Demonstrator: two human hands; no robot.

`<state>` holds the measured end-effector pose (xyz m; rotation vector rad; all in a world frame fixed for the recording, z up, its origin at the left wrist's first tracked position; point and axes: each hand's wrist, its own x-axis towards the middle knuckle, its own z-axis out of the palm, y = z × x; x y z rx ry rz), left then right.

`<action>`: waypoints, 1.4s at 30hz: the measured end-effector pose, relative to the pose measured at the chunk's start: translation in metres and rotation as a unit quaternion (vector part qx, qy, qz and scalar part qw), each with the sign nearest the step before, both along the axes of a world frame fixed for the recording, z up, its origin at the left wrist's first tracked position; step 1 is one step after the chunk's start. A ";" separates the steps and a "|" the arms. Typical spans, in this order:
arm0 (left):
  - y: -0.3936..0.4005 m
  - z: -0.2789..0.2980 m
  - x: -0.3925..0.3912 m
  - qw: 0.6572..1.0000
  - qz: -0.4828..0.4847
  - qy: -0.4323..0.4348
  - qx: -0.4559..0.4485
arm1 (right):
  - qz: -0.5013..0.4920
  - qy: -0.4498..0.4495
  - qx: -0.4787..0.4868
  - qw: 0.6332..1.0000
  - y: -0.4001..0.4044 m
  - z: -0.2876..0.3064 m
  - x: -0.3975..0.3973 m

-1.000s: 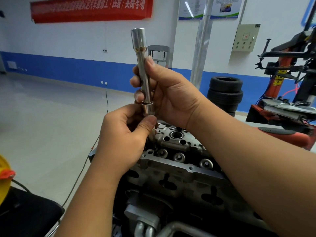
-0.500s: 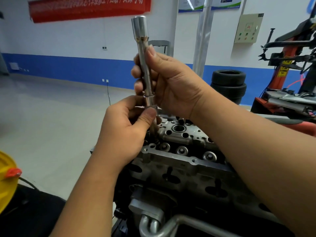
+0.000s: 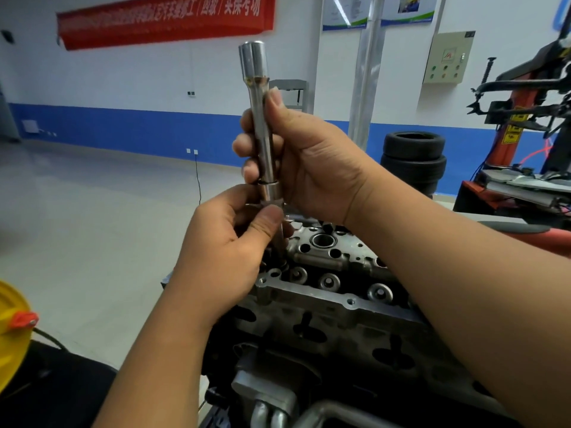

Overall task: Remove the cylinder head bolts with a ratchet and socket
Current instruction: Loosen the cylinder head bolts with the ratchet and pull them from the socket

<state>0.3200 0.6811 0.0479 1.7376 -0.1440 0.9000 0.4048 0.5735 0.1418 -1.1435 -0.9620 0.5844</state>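
Pipework and a dark casing occupy the nearest part of the view, below the engine. Above them sits the cylinder head, uncovered, with its valve gear and one round bore showing along the top face.

Left hand: fingers and thumb are curled and pinch the lower end of the tool stack, at or just below the socket. The part under the thumb runs down toward the head; whether it is a bolt shank or a further tool piece cannot be told, as the hand covers it.

Right hand: fingers wrap the shaft of the extension bar and the thumb lies along it, holding the bar upright above the rear left corner of the head. The wide upper end of the bar is bare; no ratchet is fitted to it, and none is visible anywhere.

Progress, as judged: the operation appears to be at the hand-turning or lift-out stage for one bolt at this corner. How many cylinder head bolts are already out cannot be determined, since the arms hide much of the head. The remaining bolt positions must be checked and cleared in turn.

Beyond the engine lie a pale floor, a stack of tyres, a tyre machine, and a red banner on the wall.
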 end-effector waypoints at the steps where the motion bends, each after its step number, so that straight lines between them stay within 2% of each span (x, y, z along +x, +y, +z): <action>1: -0.001 0.000 0.000 1.000 0.021 -0.008 0.001 | 0.004 0.007 0.000 1.000 0.000 0.000 0.000; 8: -0.009 -0.001 0.003 0.995 0.089 -0.050 -0.004 | -0.050 -0.016 0.002 0.999 -0.003 -0.003 -0.001; 11: -0.005 -0.001 0.002 0.998 0.051 -0.036 0.014 | -0.045 -0.019 -0.007 0.999 -0.001 -0.001 -0.002; 14: -0.003 0.000 0.004 1.000 0.018 -0.024 -0.008 | -0.031 -0.014 -0.008 0.999 0.000 -0.001 -0.001; 19: -0.009 -0.002 0.006 0.995 0.085 -0.056 -0.012 | -0.029 -0.019 -0.008 0.999 -0.001 -0.004 -0.001; 27: -0.005 -0.001 0.005 0.999 -0.002 -0.043 -0.030 | 0.011 -0.038 -0.003 0.999 -0.004 -0.003 0.005; 31: -0.005 -0.001 0.008 0.994 0.077 -0.062 -0.043 | 0.035 -0.004 -0.014 0.999 0.000 -0.004 0.002; 35: -0.012 0.000 0.008 0.990 0.105 -0.079 -0.042 | 0.009 -0.020 0.004 1.000 0.000 -0.007 0.002; 42: -0.008 0.004 0.003 0.999 0.000 -0.023 -0.033 | 0.014 -0.047 0.006 0.999 0.000 -0.006 0.006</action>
